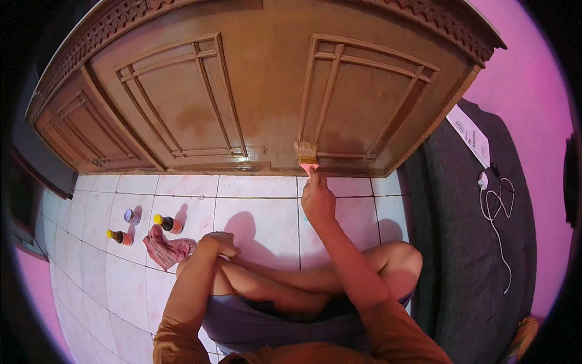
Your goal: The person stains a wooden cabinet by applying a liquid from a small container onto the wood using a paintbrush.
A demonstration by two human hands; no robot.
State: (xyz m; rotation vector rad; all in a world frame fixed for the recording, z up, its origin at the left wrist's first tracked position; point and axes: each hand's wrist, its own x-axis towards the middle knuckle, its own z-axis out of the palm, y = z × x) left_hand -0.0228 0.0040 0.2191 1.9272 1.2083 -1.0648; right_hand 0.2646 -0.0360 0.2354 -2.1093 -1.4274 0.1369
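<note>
My right hand (317, 197) is stretched forward and grips a paintbrush (307, 156) by its pink handle. The pale bristles press against the lower rail of a brown wooden cabinet (254, 91), just below its right carved door panel. My left hand (219, 242) rests closed on my left knee and holds nothing. I sit cross-legged on the white tiled floor (254, 206) in front of the cabinet.
Left of my knee lie a red checked cloth (168, 250), two small dark bottles with yellow caps (168, 224) (120, 236) and a small open tin (129, 215). At right, a dark mattress (473, 242) carries a white charger cable (497, 206) and a paper sheet (470, 134). Pink walls surround.
</note>
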